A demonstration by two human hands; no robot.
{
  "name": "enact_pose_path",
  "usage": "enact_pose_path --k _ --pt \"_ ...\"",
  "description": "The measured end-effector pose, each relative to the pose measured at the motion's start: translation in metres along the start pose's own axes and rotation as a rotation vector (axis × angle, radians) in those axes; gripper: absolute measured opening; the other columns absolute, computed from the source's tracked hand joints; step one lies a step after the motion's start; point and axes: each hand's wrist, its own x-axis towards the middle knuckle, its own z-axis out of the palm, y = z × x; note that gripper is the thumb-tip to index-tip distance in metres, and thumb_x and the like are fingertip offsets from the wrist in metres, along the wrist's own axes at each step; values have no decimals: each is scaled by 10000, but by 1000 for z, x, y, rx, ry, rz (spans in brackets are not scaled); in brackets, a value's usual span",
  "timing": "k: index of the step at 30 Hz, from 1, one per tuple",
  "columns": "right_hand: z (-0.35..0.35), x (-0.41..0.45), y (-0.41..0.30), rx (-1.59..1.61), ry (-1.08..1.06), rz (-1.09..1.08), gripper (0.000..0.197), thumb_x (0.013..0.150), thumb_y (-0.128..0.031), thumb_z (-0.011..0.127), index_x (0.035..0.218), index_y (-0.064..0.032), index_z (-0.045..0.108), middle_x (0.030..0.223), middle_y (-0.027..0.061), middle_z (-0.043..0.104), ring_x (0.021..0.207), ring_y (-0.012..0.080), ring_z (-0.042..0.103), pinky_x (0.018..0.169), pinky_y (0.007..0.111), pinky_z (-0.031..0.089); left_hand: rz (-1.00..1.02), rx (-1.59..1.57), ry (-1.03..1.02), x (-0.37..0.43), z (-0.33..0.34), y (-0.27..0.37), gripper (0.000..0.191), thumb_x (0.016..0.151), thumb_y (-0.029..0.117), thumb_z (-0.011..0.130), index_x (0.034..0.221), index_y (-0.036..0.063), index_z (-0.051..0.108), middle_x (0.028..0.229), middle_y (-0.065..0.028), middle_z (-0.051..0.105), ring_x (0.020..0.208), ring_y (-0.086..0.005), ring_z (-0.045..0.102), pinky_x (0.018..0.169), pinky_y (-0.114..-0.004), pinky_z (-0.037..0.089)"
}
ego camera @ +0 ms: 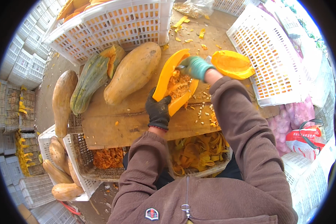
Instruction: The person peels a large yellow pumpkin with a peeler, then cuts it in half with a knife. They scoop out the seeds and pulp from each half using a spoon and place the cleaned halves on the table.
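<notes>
My left hand (pixel 159 109), in a black glove, grips the lower end of a peeled squash half (pixel 167 77). The half is bright orange and tilted over the wooden tabletop, with stringy pulp and seeds (pixel 179 85) in its hollow. My right hand (pixel 195 68) wears a green glove and is closed at the upper part of the hollow. A small metal tool (pixel 180 67) shows at its fingers, blurred and mostly hidden by the glove. Right of this hand lies another peeled squash half (pixel 231 64), its hollow facing up.
Unpeeled squashes (pixel 133 73) lie at the left, one green and cut (pixel 93 75). White plastic crates stand at the back left (pixel 112 28) and right (pixel 268 56). Loose seeds (pixel 203 113) dot the wooden tabletop (pixel 114 123). Below its edge are crates of pulp (pixel 109 158) and peelings (pixel 200 152).
</notes>
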Motion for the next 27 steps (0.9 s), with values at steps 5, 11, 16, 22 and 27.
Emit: enact_pose_path --k 5,11,16,22,27 --pt "-23 0 38 -168 145 83 360 920 -366 487 1123 -111 640 1119 112 645 1004 310 626 848 420 492 174 166 13 -1 8 -1 512 733 -81 667 1221 -9 530 1100 -121 626 991 -191 604 859 -295 475" --pt "13 12 29 -296 236 197 274 931 -221 481 1136 -126 636 1138 105 639 1036 303 626 830 413 524 257 283 -5 4 5 -2 519 729 -58 689 1222 -2 535 1114 -141 627 1010 -189 602 871 -289 470" --pt "39 14 8 -288 282 303 186 852 -118 582 994 -98 700 1024 122 681 937 268 667 736 382 551 365 389 8 3 6 -4 515 726 -49 701 1213 0 540 1104 -146 629 1005 -200 605 868 -294 473" --pt "61 -13 -8 -198 212 291 236 842 -133 580 1066 -102 647 1005 135 671 913 292 657 766 399 527 490 488 60 -3 9 -8 506 729 -53 700 1206 -3 539 1111 -141 620 1004 -204 601 879 -306 473" --pt "64 -48 -3 -5 214 87 282 877 -238 576 1106 -82 633 1003 149 669 920 297 647 783 382 509 406 374 25 -2 3 -9 529 732 -63 693 1228 -11 516 1136 -131 602 1023 -215 586 897 -304 464"
